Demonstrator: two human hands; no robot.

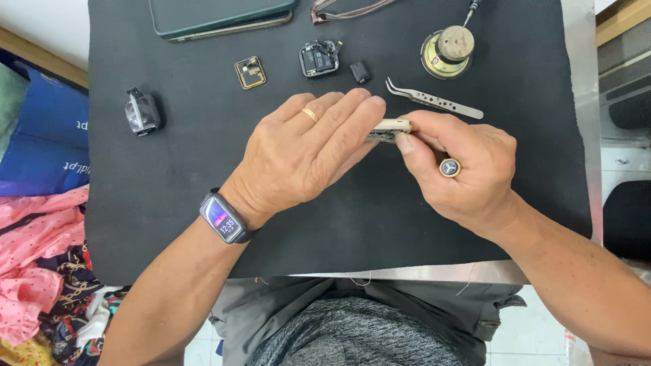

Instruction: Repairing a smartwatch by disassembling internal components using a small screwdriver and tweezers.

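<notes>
Most of the small cream-coloured part (391, 129) is hidden between the left hand (305, 159) and the right hand (461, 166); its shape cannot be told. At the far edge, the dark green case (217, 15) and the cable (346, 8) are cut off.

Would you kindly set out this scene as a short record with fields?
Surface: black mat on a metal table
Left hand: fingers on the small pale casing, ring on one finger, wristband on the wrist
Right hand: pinches the casing's other end, large ring on one finger
Behind the hands: curved tweezers, small gold frame, opened watch body, small black part
Far right: round metal part
Left side: dark watch body
</notes>
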